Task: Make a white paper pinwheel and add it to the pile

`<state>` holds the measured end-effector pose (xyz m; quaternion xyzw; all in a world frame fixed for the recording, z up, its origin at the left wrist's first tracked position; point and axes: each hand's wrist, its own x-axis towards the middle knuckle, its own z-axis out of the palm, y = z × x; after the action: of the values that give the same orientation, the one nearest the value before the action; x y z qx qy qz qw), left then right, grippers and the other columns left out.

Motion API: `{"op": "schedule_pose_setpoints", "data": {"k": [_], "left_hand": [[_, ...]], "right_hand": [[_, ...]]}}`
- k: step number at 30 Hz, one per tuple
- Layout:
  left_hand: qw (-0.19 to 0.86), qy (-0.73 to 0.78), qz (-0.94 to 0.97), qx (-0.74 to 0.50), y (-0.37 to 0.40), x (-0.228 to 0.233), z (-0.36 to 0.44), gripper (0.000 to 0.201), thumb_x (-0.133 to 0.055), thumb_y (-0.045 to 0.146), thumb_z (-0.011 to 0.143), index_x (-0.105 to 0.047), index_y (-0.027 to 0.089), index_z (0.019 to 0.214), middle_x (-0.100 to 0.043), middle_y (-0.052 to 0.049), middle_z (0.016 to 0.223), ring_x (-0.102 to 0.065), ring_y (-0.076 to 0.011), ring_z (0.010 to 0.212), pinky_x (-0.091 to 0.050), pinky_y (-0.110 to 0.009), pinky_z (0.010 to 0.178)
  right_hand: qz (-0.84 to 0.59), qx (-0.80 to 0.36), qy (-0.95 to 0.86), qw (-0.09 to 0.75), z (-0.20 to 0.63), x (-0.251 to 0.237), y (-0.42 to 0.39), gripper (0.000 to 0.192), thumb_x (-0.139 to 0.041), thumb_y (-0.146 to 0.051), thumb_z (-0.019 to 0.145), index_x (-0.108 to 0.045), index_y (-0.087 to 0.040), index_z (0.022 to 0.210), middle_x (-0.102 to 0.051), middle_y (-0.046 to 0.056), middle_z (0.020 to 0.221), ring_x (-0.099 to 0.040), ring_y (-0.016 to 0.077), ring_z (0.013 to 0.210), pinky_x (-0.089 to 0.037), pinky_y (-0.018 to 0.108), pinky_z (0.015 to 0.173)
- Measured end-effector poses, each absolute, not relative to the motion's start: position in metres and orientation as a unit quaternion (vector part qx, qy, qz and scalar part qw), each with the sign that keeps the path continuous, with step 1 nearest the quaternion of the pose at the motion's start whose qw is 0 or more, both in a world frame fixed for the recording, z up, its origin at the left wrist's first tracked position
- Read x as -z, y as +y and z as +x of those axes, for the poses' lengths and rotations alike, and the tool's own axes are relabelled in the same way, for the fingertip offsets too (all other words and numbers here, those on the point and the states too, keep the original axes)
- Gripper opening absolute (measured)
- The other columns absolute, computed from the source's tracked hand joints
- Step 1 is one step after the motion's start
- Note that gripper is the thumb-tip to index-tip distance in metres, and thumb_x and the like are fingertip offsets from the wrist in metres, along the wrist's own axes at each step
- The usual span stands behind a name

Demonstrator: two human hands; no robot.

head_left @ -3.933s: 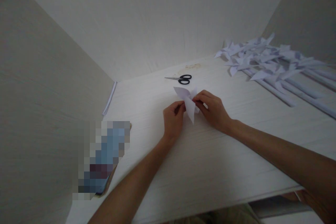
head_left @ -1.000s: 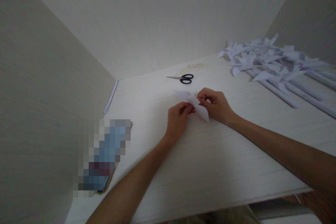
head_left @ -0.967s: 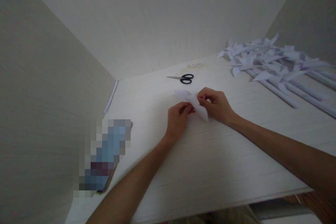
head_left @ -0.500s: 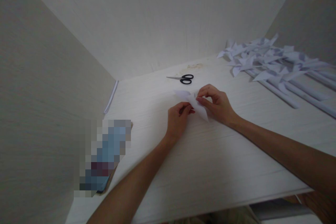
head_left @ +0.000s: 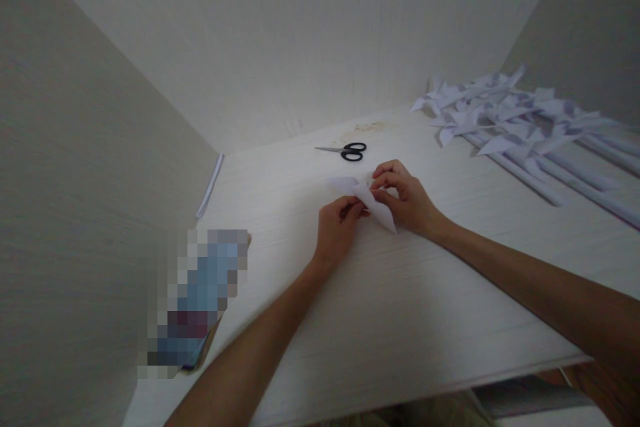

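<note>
Between my two hands is a white paper pinwheel (head_left: 379,207), its pointed blades bent out to the left and toward me. My left hand (head_left: 339,223) pinches its near left side, with the fingers closed. On the other side my right hand (head_left: 404,197) grips the paper close to its centre with thumb and fingers. What lies right under the fingertips is hidden. Scissors (head_left: 353,151) with black handles lie beyond my hands on the white table (head_left: 320,347), blades pointing left.
Several finished-looking paper pinwheels (head_left: 510,140) with rolled paper sticks are piled at the right back. A thin white paper roll (head_left: 210,185) rests along the left wall. A blurred-out flat device (head_left: 205,307) lies at the left. Upright panels close off the back and sides.
My right hand has shifted slightly, its fingers spreading a little around the pinwheel's centre. The near blade has turned a bit. My left hand keeps its pinch.
</note>
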<state>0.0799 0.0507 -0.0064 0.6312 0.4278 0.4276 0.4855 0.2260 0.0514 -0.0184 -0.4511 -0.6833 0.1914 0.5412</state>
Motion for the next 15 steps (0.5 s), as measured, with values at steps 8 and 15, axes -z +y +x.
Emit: {"op": "schedule_pose_setpoints", "data": {"k": [8, 15], "left_hand": [[0.492, 0.43, 0.626, -0.426, 0.0507, 0.0061, 0.0794, 0.012, -0.052, 0.012, 0.071, -0.063, 0.014, 0.068, -0.065, -0.001, 0.066, -0.06, -0.0103, 0.062, -0.048, -0.022, 0.065], [0.49, 0.432, 0.625, -0.427, 0.0509, 0.0062, 0.0791, 0.012, -0.052, 0.011, 0.07, -0.063, 0.015, 0.067, -0.065, 0.0, 0.064, -0.06, -0.0107, 0.062, -0.048, -0.023, 0.064]], "right_hand": [[-0.436, -0.198, -0.691, 0.542, 0.2254, 0.021, 0.0534, 0.008, -0.056, -0.015, 0.07, -0.053, -0.019, 0.064, -0.047, 0.003, 0.083, -0.048, 0.0153, 0.079, -0.04, 0.032, 0.069], [-0.426, -0.197, -0.706, 0.531, 0.2247, 0.0196, 0.0536, 0.009, -0.054, -0.015, 0.071, -0.053, -0.019, 0.063, -0.048, 0.002, 0.081, -0.048, 0.0144, 0.077, -0.039, 0.032, 0.069]]}}
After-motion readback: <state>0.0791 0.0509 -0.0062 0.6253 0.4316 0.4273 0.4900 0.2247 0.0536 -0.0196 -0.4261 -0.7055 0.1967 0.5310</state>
